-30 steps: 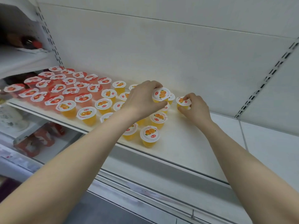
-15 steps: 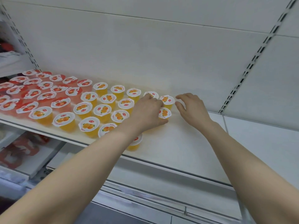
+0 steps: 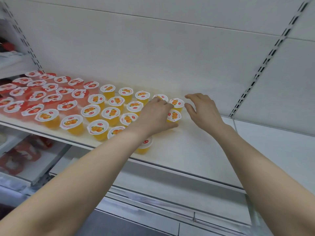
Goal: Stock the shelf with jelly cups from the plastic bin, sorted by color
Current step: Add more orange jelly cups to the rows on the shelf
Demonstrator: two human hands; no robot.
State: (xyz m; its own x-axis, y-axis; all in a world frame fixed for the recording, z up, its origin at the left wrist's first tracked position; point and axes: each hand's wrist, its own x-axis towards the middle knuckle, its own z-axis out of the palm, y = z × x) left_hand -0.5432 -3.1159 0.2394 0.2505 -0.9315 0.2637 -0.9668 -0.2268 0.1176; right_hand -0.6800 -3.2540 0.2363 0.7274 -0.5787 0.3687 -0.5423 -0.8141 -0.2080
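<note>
Orange jelly cups (image 3: 110, 113) stand in rows on the white shelf (image 3: 187, 150), with red jelly cups (image 3: 51, 97) grouped to their left. My left hand (image 3: 156, 114) reaches over the right end of the orange group. Its fingers and thumb curl round one orange cup (image 3: 174, 115) that stands on the shelf. My right hand (image 3: 202, 109) hovers just right of the last back-row orange cup (image 3: 177, 102), fingers spread and holding nothing. Another orange cup (image 3: 144, 146) is partly hidden under my left forearm. The plastic bin is out of view.
The shelf's right half is bare white surface up to the slotted upright (image 3: 255, 72). The back wall panel (image 3: 153, 57) rises directly behind the cups. A lower shelf at left holds red packaged goods (image 3: 20, 155).
Both hands have set their orange cups down at the right end of the rows. My right hand has let go and drawn slightly right; my left hand stays on its cup.
</note>
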